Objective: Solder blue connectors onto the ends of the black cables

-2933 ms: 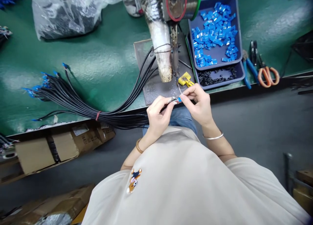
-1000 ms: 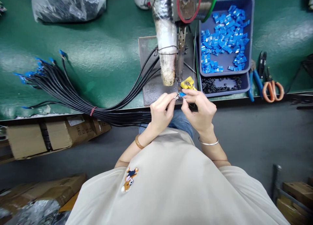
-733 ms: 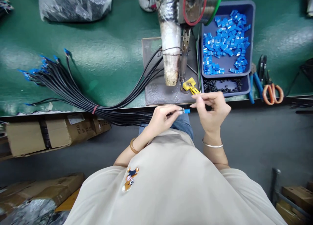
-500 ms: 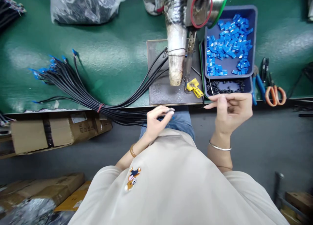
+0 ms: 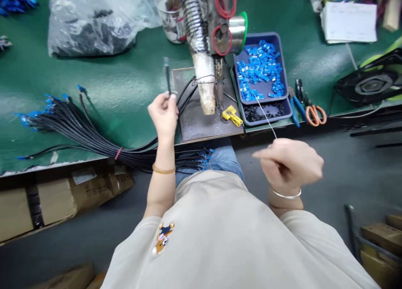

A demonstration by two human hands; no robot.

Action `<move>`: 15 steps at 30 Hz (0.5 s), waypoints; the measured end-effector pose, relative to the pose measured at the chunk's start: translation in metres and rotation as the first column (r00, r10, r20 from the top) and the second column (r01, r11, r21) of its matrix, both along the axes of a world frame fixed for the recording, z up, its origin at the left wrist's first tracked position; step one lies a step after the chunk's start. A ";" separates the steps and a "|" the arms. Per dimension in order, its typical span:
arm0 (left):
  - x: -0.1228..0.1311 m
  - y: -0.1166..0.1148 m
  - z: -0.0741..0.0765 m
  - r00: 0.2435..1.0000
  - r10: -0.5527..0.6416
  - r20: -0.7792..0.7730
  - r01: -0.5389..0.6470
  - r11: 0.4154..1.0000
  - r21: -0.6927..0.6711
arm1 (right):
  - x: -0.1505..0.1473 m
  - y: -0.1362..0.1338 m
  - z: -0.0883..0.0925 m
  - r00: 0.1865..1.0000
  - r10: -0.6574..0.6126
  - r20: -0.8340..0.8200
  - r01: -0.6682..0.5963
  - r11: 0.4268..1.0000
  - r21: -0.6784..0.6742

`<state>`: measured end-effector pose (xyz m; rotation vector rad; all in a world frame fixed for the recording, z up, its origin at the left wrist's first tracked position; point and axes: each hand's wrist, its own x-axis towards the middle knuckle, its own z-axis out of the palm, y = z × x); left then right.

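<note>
My left hand (image 5: 163, 113) is closed, pinching a short black length, apparently a black cable (image 5: 168, 77), with its blurred end pointing up from the fingers. It is raised over the bench beside the dark work plate (image 5: 191, 127). My right hand (image 5: 290, 163) is closed on a thin silvery solder wire (image 5: 266, 119), in front of the bench edge. The wire runs up over the blue-grey trays. A thick bundle of black cables (image 5: 103, 144) with blue ends, tied with a red band, lies across the bench edge. Several blue ends (image 5: 204, 159) rest by my lap.
A foil-wrapped duct (image 5: 201, 67) hangs over the plate, beside a wire spool (image 5: 237, 33). Right of it stand a tray (image 5: 279, 42) of blue connectors and a lower tray (image 5: 284, 115) of black pieces. Pliers (image 5: 295, 109), orange-handled scissors (image 5: 315, 115) and a fan (image 5: 372, 83) lie further right.
My left hand has risen from my lap to beside the plate, lifting the black cable. My right hand has moved slightly down, drawing the solder wire at a slant. The view has shifted to the right.
</note>
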<state>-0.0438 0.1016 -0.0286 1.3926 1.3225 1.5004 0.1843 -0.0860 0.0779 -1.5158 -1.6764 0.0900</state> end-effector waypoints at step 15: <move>0.036 -0.105 0.035 0.664 -0.571 0.483 0.737 0.607 -0.296 | 0.104 0.097 -0.049 0.825 -0.252 0.505 0.497 0.747 -0.441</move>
